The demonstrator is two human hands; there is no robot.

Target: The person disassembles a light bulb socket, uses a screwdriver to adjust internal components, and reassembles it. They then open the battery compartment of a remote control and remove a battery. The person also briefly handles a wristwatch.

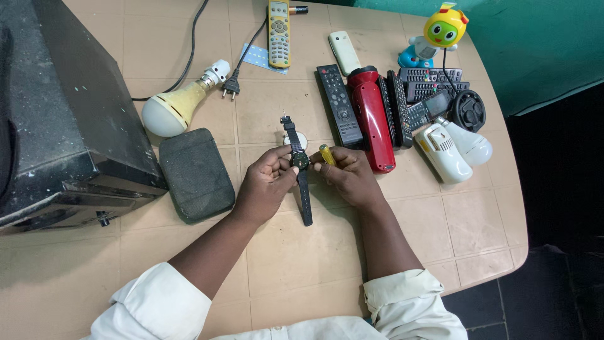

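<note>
Both hands [308, 176] grip a black wristwatch [301, 160].

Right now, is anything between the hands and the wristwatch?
Nothing visible. The left hand grips the wristwatch at its case, and the right hand, holding a yellow-handled tool, is against its other side. The red torch lies apart, to the right.

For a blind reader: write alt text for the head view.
Two hands hold a black wristwatch over a tan tiled table; the left hand steadies it, the right hand grips a yellow-handled tool. Remotes, a red torch and bulbs lie nearby.
</note>
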